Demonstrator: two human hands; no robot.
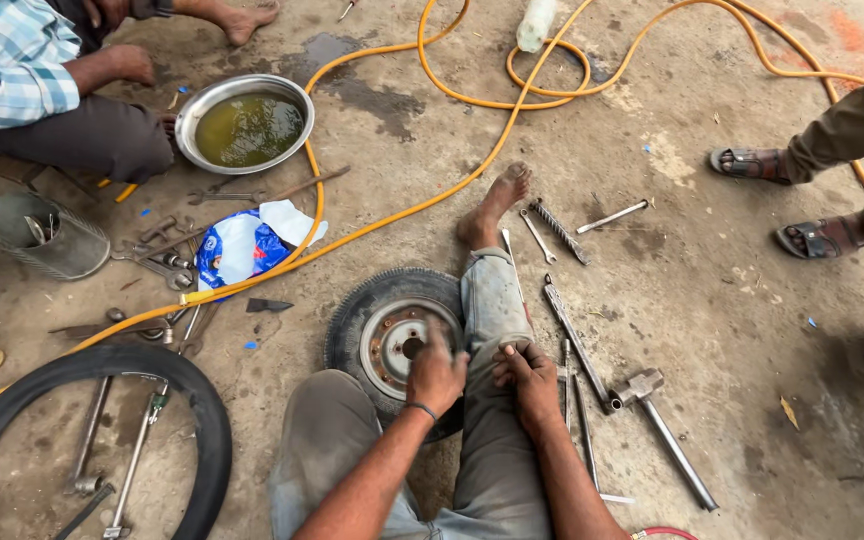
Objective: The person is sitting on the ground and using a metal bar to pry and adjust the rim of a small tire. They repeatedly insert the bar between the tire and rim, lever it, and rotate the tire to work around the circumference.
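Small wheel [392,340] flat on floor under person's leg, heavy, stiff rubber w/ steel rim, grip by tyre edge; left hand [436,375] spread on it, right hand [529,375] curled on leg.

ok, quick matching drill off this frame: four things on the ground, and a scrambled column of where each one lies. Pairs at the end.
Things:
1. small wheel
2. metal bowl
3. hammer
4. black tyre

Places:
A. bottom left, lying around some long tools
B. under the left hand, beside the person's leg
C. top left, holding yellowish liquid
D. right of the right hand, on bare concrete

Pairs: 1-B, 2-C, 3-D, 4-A
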